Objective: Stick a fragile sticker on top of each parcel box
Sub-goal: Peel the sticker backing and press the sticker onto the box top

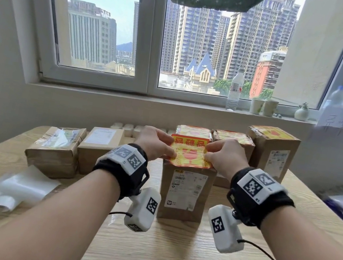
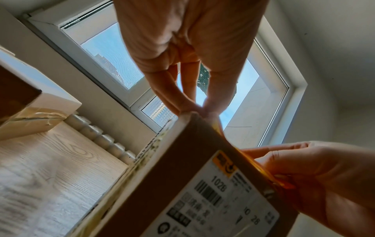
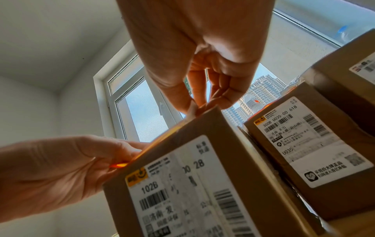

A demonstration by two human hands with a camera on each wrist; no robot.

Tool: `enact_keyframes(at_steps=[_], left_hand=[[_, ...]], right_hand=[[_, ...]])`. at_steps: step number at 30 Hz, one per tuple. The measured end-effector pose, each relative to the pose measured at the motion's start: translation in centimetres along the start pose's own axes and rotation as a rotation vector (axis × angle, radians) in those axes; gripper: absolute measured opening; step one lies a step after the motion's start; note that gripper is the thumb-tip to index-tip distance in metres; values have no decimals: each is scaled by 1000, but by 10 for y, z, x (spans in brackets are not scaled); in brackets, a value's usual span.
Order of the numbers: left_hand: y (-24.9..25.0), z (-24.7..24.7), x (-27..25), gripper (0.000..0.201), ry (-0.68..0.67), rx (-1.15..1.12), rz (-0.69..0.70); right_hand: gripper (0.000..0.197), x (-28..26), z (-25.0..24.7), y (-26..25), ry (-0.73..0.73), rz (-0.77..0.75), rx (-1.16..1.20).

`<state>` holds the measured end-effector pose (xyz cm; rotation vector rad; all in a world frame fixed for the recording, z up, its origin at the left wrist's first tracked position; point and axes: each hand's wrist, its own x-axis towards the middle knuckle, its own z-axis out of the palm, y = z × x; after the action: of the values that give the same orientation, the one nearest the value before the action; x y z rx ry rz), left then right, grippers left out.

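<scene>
Now my left hand (image 1: 154,142) and right hand (image 1: 225,155) each pinch a side of the red-and-yellow fragile sticker (image 1: 189,153), which lies partly down on top of the upright parcel box (image 1: 185,194) at table centre. I should lower it flat, then smooth outward from the middle. Stickered boxes (image 1: 271,150) crowd one o'clock; unstickered boxes (image 1: 56,149) sit at ten o'clock; open tabletop (image 1: 169,253) lies at six.

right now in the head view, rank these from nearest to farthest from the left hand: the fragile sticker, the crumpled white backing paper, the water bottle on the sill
1. fragile sticker: pinched by the left hand, over the front parcel box.
2. crumpled white backing paper: lying on the table, lower left of the hand.
3. water bottle: far back on the windowsill, to the right.
</scene>
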<state>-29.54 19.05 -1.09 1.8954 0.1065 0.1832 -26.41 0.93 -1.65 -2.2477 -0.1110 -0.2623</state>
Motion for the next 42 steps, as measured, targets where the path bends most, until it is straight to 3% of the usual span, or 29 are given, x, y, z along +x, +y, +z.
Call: enact_keyframes(at_steps=[10, 16, 19, 21, 24, 26, 30, 33, 36, 39, 42], left_hand=[[1, 2, 5, 41, 45, 176, 4], [4, -6, 6, 37, -29, 330, -29], [-1, -7, 8, 34, 24, 399, 48], [-2, 0, 7, 35, 74, 458, 122], [-5, 16, 9, 37, 39, 641, 181], [-10, 21, 12, 43, 2, 736, 144], [-17, 9, 14, 52, -8, 504, 37], [-17, 5, 15, 57, -10, 419, 41], [-16, 12, 13, 57, -66, 404, 56], [-18, 14, 11, 52, -113, 392, 11], [-23, 10, 10, 60, -97, 318, -7]], right_hand=[[27, -2, 0, -7, -25, -59, -132], [25, -4, 1, -9, -46, -64, -220], [27, -7, 1, -6, 3, -94, -318], [30, -8, 3, -6, 59, -199, -352], [41, -10, 13, -8, -95, -321, -431], [47, -8, 20, -4, -251, -247, -477], [55, 2, 19, 12, -306, -92, -413], [56, 6, 17, 15, -265, -98, -370], [54, 5, 21, 12, -318, -116, -339], [55, 5, 20, 15, -338, -67, -315], [58, 3, 14, 24, -274, -13, -259]])
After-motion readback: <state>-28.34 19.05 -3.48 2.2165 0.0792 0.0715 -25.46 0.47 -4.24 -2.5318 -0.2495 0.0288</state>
